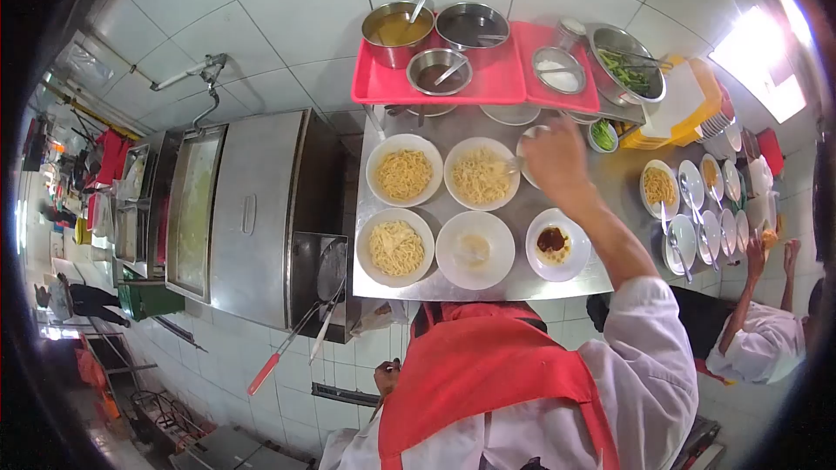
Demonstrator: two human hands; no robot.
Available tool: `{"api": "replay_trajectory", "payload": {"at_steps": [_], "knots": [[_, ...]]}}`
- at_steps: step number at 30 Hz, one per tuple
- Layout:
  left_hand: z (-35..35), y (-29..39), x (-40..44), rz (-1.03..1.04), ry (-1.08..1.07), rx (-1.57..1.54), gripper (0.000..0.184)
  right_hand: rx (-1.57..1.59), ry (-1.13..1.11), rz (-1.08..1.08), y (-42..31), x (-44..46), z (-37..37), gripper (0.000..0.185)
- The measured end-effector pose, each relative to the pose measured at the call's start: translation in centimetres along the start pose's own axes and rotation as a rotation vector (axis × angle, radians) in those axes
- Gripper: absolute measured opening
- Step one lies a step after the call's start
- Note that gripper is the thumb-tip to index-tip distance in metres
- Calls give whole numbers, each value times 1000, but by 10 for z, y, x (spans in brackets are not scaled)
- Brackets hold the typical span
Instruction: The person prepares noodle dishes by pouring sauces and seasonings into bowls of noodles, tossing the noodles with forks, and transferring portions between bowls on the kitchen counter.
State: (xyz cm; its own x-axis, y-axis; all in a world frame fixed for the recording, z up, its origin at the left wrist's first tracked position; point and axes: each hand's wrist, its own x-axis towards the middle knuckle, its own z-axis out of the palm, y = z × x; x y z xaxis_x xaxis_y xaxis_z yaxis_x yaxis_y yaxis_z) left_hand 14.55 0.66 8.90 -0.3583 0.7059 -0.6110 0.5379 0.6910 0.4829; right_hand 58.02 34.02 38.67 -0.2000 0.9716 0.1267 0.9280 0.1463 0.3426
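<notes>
My right hand (557, 161) is closed around a small metal utensil, and its shiny tip (515, 164) is at the right edge of a white bowl of noodles (481, 176). Behind the hand, another white bowl is partly covered. Two more noodle bowls stand to the left, a back one (404, 172) and a front one (396, 249). In the front row, a bowl (449, 268) has a little pale contents, and another (562, 271) holds dark red sauce. Low at my side, my left hand (387, 378) has curled fingers; what they hold is unclear.
Red trays (366, 87) carry metal pots of sauce and white seasoning. Behind them is a bowl of greens (640, 78). More bowls with spoons stand right, near a co-worker's hands (759, 248). Left are a steel cooker (261, 200) and a red-handled strainer (264, 374).
</notes>
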Motion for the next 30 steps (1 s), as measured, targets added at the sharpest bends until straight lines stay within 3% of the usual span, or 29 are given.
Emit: {"api": "replay_trajectory", "payload": {"at_steps": [1, 2, 3, 4, 5, 6, 9, 11, 13, 17, 19, 22, 24, 25, 27, 28, 30], "knots": [[-6, 3, -3, 61, -26, 12, 28, -1, -5, 10, -6, -2, 37, 9], [-8, 3, 0, 70, -28, 13, 28, 220, 38, -12, -9, -3, 78, 6], [-7, 3, 4, 18, 27, -9, 27, 437, 90, -45, -6, 0, 106, 4], [-1, 4, 11, -35, 87, -46, 27, 423, 111, -61, 0, 2, 117, 4], [20, -38, 33, 5, 144, -189, 30, 820, 77, 86, 4, -4, 128, 8], [22, -36, 30, 11, 163, -136, 29, 1224, 10, 254, 5, -18, 136, 14], [16, -36, 16, -24, 103, -48, 28, 1509, 30, 296, 28, -15, 144, 22], [14, -29, 12, -59, 37, -39, 28, 1458, 19, 326, 32, -9, 81, 14], [-4, 8, -9, -19, 18, -50, 27, -42, -36, -78, 36, -2, 31, 5], [-8, 6, -1, -45, -22, -46, 29, -85, 85, -14, 21, 15, -45, 8], [-1, -5, 15, -21, 92, -9, 29, -42, 96, -94, 12, 25, -58, 8], [3, -21, 35, -20, 82, -58, 28, -85, 117, -250, -5, 40, 46, 9], [3, -21, 42, -5, 106, -145, 29, 319, -157, -169, -1, 26, 81, 5], [4, -21, 42, 7, 158, -154, 30, 307, -144, -186, 6, 25, 87, 5], [9, -30, 26, -4, 203, -152, 32, 980, -335, 81, 14, 9, 103, 6], [10, -31, 19, -22, 171, -79, 33, 984, -343, 83, 19, 3, 114, 6], [4, -13, 6, -30, 96, 9, 34, 1395, -221, 104, 28, 2, 132, 6]]}}
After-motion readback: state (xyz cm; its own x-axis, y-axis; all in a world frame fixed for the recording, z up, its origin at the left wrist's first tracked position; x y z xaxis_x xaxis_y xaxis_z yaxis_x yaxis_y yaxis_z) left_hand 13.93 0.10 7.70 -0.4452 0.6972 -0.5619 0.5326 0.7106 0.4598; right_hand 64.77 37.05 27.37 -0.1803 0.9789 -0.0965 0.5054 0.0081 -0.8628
